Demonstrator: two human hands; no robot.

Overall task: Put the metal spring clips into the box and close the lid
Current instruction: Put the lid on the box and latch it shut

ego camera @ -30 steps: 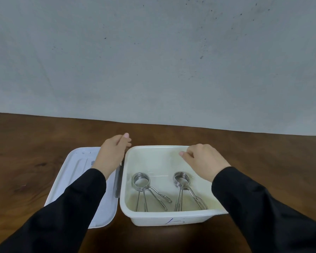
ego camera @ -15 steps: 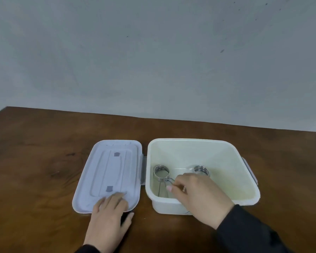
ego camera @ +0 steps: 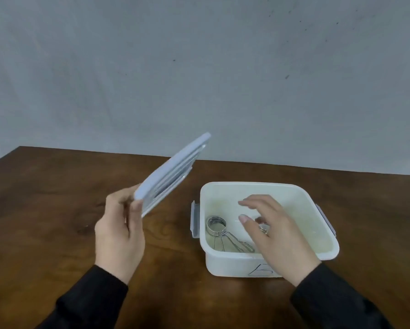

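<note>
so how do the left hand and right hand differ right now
The left hand is closed in a grip on the lid, holding it tilted in the air beside the box; the right hand holds nothing, fingers spread. The left hand is over the table, while the right hand hovers over the open box and its spring clips. Both wear black sleeves.

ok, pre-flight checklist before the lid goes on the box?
1. Lid held: ok, the left hand grips its near edge, lid tilted in the air left of the box.
2. Clips in the box: ok, one spring clip in full view, the second clip partly behind the right hand.
3. Opening clear: not ok, the right hand is over the box.
4. Side latches folded out: ok, both hang outside the rim.
5. Lid orientation matches the box: cannot tell.
</note>
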